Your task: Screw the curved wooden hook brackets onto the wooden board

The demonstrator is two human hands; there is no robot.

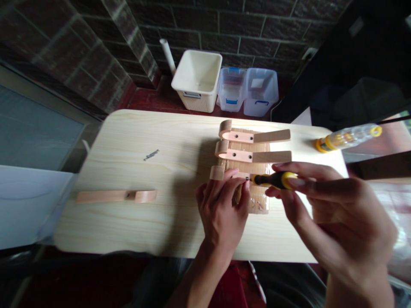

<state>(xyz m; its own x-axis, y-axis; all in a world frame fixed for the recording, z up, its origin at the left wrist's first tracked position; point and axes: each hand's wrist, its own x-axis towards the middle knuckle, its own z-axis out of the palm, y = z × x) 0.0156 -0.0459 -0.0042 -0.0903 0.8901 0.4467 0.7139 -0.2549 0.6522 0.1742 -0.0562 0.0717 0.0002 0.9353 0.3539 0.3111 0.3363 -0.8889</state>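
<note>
My right hand grips a yellow-and-black screwdriver, its tip at a screw in the third wooden hook. My left hand is closed on that hook, fingertips pressed close around the screw, and hides much of it. Beneath lies a wooden board, partly covered in what looks like clear film. Farther up the board, an upper hook and a middle hook lie side by side, each showing two dark screws. Another wooden hook rests apart on the table's left side.
On the light wooden table lies a small pile of screws. A clear-and-yellow screwdriver-bit tube stands at the right edge. Beyond the table are a cream bin and two clear plastic boxes, one left, one right.
</note>
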